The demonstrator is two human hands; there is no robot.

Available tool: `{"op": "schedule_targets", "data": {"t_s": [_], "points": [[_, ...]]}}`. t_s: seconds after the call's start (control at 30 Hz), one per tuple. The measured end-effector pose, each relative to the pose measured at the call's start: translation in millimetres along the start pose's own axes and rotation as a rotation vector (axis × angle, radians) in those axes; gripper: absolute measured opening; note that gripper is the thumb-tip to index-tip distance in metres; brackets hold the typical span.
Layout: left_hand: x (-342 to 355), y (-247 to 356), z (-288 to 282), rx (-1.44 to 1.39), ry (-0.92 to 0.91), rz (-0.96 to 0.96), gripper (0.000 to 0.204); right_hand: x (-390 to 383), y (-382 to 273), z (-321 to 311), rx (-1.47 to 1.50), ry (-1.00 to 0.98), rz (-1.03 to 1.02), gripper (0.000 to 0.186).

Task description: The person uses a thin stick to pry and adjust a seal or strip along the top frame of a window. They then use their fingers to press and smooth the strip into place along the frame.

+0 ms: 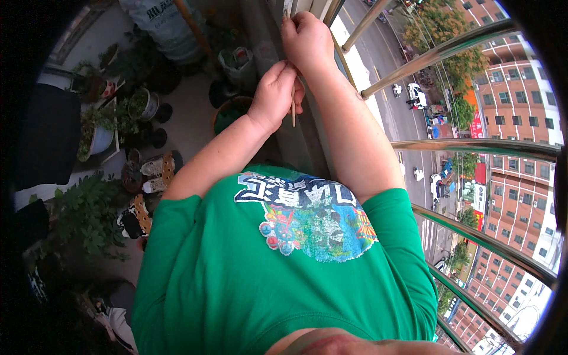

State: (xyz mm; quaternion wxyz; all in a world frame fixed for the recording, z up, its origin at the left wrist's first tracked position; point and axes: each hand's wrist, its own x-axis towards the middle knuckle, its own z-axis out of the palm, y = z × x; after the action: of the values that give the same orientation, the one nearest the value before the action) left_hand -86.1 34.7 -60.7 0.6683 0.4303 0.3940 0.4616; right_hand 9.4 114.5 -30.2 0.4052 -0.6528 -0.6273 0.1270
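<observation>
My left hand (272, 94) is closed around a thin pale stick (293, 118), whose lower end hangs below the fingers. Just above it, touching or nearly touching it, my right hand (305, 41) has its fingers curled against the window frame (329, 13). A narrow pale piece pokes up from these fingers; whether it is part of the same stick I cannot tell. Both forearms reach up over my green printed T-shirt toward the frame.
Steel railing bars (455, 145) run along the right, beyond them a street (378, 65) far below. On the left are potted plants (142, 103), several shoes (160, 168), a brown pole (195, 29), a large plastic bag (154, 23) and a smaller bag (236, 62).
</observation>
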Motion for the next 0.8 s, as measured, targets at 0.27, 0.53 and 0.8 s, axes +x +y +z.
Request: {"op": "schedule_targets", "data": {"t_s": [0.27,0.53,0.8], "points": [[-5,2,3,0.013,-0.007,0.023,0.028,0,-6,-3,0.034,-0.009,0.005,0.033],[-8,4,3,0.003,-0.012,0.012,0.03,-1,-1,1,0.046,0.005,-0.005,0.032],[-6,-1,-1,0.014,-0.027,0.053,0.028,-2,-5,0,0.026,-0.015,-0.003,0.032]]}}
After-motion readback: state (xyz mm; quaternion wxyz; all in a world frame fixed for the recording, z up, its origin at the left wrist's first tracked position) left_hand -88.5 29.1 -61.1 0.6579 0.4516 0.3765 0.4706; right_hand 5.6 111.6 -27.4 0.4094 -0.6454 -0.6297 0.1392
